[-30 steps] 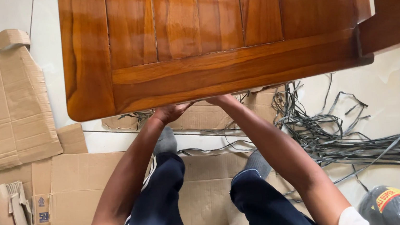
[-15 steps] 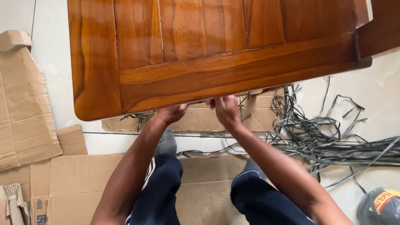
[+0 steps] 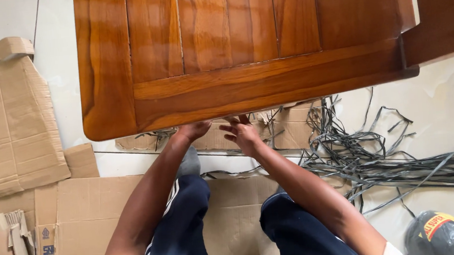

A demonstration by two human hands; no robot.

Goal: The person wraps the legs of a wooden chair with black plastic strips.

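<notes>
Reaching under the near edge of the wooden table (image 3: 242, 49), the left hand (image 3: 193, 130) is touching its underside — grip hidden — while the right hand (image 3: 242, 131) is hovering just below, fingers spread, holding nothing; cardboard (image 3: 7, 119) and cut grey straps (image 3: 383, 157) are lying loose on the floor — unpacking looks largely done.
</notes>
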